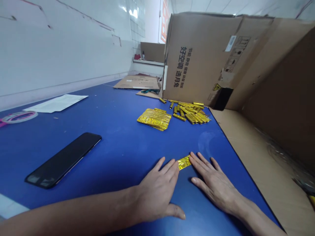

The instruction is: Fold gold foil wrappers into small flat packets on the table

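the left hand (157,193) lies flat on the blue worktop (118,147), fingers spread, thumb splayed out toward the bottom of the view. the right hand (214,183) lies flat too, its fingers fanned. neither grip is closed: both are spread, with the fingertips at either end of a small gold foil strip (184,162) lying on the worktop between them. farther ahead sit a stack of gold foil packets (154,119) and a heap of rolled gold foil sticks (189,112), with open blue between them and the hands. behind stands a cardboard box (197,55) printed in black with "好空调", a yellow warning triangle label (216,87) low on it. a black smartphone (62,160) lies well left of the hands. the worktop's right edge runs just beyond the right hand.
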Tool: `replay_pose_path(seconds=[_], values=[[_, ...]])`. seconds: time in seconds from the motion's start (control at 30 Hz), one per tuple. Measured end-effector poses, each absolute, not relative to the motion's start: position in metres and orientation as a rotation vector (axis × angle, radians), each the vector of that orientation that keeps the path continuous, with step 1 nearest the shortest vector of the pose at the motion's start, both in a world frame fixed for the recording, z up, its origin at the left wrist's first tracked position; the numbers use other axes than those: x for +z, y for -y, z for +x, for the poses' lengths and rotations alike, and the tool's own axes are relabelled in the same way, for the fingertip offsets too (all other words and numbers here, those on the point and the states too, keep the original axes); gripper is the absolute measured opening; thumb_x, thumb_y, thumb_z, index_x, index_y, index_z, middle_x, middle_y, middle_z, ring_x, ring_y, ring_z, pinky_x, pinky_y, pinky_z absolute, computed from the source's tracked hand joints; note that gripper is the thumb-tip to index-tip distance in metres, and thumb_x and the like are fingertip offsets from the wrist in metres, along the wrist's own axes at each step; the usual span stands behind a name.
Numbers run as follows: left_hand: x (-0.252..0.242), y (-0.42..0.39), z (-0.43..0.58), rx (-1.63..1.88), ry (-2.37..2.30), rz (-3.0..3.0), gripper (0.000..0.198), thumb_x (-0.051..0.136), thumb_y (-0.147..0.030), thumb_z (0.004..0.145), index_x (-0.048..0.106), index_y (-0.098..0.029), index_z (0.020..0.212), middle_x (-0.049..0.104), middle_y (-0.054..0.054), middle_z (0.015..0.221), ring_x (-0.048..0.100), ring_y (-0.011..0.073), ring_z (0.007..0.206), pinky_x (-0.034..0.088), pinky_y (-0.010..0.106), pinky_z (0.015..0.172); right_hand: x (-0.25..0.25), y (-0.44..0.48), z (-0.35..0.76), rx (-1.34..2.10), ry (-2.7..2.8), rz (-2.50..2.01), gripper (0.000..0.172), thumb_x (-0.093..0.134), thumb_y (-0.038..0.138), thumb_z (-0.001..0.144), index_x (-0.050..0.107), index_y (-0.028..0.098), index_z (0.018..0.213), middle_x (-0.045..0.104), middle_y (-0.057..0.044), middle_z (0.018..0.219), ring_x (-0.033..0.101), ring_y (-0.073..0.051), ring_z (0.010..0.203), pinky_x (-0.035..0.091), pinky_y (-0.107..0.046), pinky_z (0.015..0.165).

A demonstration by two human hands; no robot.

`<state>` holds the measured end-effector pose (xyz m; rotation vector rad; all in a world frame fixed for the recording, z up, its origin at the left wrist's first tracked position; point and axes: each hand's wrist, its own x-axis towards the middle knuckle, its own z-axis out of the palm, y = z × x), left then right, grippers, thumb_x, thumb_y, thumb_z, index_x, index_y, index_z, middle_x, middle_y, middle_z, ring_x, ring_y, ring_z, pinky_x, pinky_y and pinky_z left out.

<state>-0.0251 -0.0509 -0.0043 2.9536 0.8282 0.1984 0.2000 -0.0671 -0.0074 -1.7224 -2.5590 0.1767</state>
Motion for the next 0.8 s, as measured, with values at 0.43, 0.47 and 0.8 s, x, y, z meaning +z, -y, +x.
replay_pose_path(seconds=[0.43, 0.47, 0.8], values=[[-0.005, 0.048, -0.022, 0.286, -0.847, 2.979, 0.084, 0.032, -0.069, 0.072, 0.033, -0.005, 0.126, 0.040, 0.017, 0.127, 0.028, 0.0299, 0.121, 0.006, 0.049, 0.100, -0.003, 0.076, 0.182, 0.051, 2.598, -1.756, 0.069, 0.028, 0.055, 0.082, 0.009, 0.016, 0.136, 0.012, -0.008, 0.141, 0.009, -0.024, 0.128, 0.011, -0.052, 0.101], [-0.006, 0.048, -0.022, 0.289, -0.845, 2.982, 0.083, 0.031, -0.068, 0.073, 0.034, -0.004, 0.126, 0.039, 0.018, 0.128, 0.029, 0.0300, 0.121, 0.006, 0.049, 0.100, -0.001, 0.079, 0.175, 0.083, 2.653, -1.666, 0.069, 0.029, 0.055, 0.082, 0.008, 0.017, 0.136, 0.011, -0.007, 0.141, 0.010, -0.023, 0.128, 0.010, -0.051, 0.102], [-0.004, 0.048, -0.023, 0.277, -0.848, 3.014, 0.082, 0.033, -0.068, 0.072, 0.035, -0.005, 0.125, 0.041, 0.017, 0.126, 0.030, 0.0298, 0.119, 0.006, 0.048, 0.100, -0.010, 0.056, 0.193, 0.114, 2.664, -1.651, 0.061, 0.028, 0.050, 0.085, 0.016, 0.017, 0.135, 0.018, -0.009, 0.140, 0.015, -0.023, 0.127, 0.016, -0.052, 0.100]])
